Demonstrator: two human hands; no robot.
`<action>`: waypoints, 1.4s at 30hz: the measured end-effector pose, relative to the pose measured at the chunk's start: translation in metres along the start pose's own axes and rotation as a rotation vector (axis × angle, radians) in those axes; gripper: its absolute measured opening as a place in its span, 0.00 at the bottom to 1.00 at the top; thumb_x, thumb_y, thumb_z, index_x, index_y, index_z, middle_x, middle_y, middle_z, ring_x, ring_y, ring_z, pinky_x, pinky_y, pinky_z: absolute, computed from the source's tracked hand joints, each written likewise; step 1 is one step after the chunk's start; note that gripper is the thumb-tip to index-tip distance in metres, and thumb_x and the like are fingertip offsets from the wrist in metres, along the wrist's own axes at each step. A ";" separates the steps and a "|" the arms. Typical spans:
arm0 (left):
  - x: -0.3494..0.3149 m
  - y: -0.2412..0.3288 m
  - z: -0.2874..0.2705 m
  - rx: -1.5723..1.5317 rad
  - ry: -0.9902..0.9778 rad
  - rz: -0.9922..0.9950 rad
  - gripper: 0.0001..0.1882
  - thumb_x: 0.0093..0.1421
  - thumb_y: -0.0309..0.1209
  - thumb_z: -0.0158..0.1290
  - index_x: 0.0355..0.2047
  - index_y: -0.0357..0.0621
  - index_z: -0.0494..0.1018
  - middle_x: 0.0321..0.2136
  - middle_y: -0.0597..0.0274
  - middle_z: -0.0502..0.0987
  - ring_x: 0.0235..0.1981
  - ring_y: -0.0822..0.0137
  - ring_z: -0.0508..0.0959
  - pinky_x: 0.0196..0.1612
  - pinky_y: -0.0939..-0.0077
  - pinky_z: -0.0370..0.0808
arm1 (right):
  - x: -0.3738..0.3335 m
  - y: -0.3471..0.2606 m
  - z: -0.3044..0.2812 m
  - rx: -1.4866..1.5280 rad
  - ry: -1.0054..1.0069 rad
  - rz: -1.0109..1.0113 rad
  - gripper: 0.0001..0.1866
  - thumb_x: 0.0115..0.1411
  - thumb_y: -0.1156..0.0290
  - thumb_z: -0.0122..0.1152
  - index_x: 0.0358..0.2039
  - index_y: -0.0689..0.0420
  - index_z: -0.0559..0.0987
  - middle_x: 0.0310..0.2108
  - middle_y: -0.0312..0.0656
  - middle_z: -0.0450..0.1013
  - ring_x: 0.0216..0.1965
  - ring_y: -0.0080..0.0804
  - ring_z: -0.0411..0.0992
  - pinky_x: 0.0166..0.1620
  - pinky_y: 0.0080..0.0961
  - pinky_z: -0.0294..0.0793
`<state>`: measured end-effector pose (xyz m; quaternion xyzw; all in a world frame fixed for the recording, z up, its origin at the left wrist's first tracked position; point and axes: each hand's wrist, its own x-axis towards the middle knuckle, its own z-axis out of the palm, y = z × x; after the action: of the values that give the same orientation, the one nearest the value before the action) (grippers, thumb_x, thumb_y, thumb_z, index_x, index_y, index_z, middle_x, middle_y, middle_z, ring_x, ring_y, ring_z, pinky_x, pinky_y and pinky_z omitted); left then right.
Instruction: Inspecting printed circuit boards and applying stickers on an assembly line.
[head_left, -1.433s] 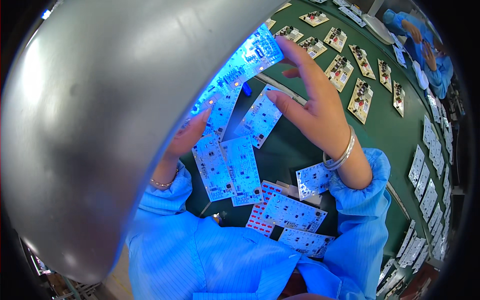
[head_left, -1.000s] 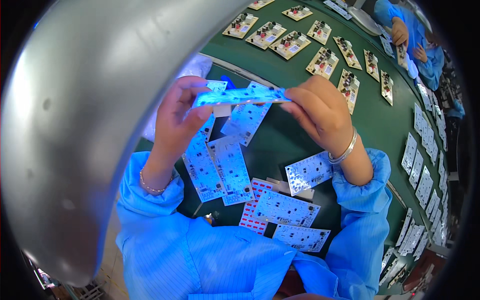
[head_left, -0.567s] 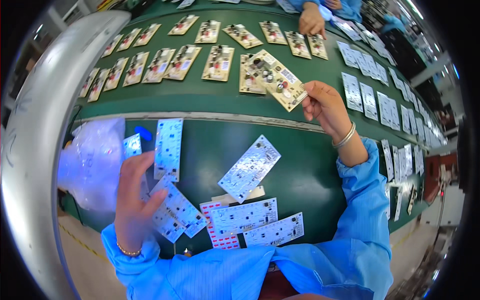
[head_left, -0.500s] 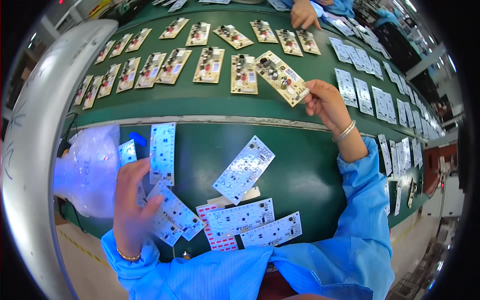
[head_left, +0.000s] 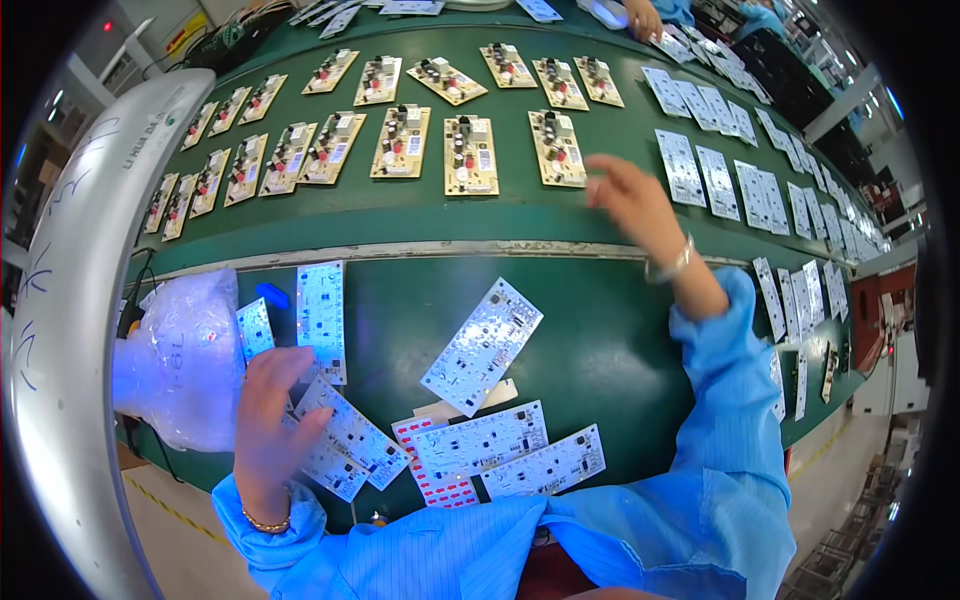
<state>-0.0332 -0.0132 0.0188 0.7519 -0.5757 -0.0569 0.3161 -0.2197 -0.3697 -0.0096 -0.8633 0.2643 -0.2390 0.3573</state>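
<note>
My right hand [head_left: 635, 208] hovers over the far bench with its fingers apart and nothing in them. Close to its fingertips lies a tan circuit board [head_left: 557, 150] with black, white and red parts, at the right end of the front row. My left hand [head_left: 270, 415] is raised at the near left, fingers spread and slightly blurred, holding nothing. Beside it lie overlapping white circuit boards [head_left: 355, 432] and an upright one [head_left: 320, 320]. Another white board [head_left: 482, 345] rests slanted mid-bench. Nearer me, two white boards [head_left: 480, 440] partly cover a sheet of red arrow stickers [head_left: 448, 492].
A grey lamp-like arm [head_left: 80, 330] runs down the left side, next to a plastic-wrapped bundle [head_left: 190, 365] and a small blue object [head_left: 272, 295]. Rows of white boards [head_left: 720, 185] fill the right. Across the bench a co-worker's hand [head_left: 643, 18] shows.
My right hand has let go of the tan board, which now lies upright in the front row, and has drawn back from it. My left hand stays near the white boards.
</note>
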 end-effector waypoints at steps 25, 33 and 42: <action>-0.004 -0.011 0.008 0.093 0.228 0.051 0.36 0.42 0.34 0.57 0.50 0.39 0.54 0.47 0.50 0.61 0.48 0.51 0.61 0.51 0.62 0.57 | 0.012 -0.127 0.111 -0.139 -0.463 -1.063 0.32 0.33 0.71 0.60 0.44 0.59 0.66 0.35 0.43 0.66 0.38 0.41 0.63 0.45 0.35 0.60; -0.006 -0.021 -0.008 0.194 0.441 0.021 0.39 0.40 0.34 0.59 0.51 0.38 0.53 0.45 0.49 0.63 0.47 0.53 0.63 0.50 0.63 0.59 | 0.031 -0.170 0.141 0.068 -0.245 -1.244 0.31 0.31 0.71 0.59 0.43 0.54 0.67 0.35 0.40 0.67 0.40 0.38 0.64 0.45 0.32 0.61; -0.009 -0.030 -0.018 -0.091 0.805 0.309 0.48 0.40 0.27 0.60 0.54 0.44 0.38 0.45 0.44 0.61 0.46 0.55 0.64 0.48 0.63 0.63 | 0.034 -0.197 0.148 0.069 -0.026 -1.222 0.35 0.33 0.65 0.64 0.46 0.59 0.65 0.46 0.46 0.62 0.48 0.46 0.58 0.51 0.36 0.55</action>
<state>-0.0029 0.0059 0.0139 0.6045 -0.5091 0.2636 0.5530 -0.0493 -0.1992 0.0515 -0.8495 -0.2908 -0.3986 0.1866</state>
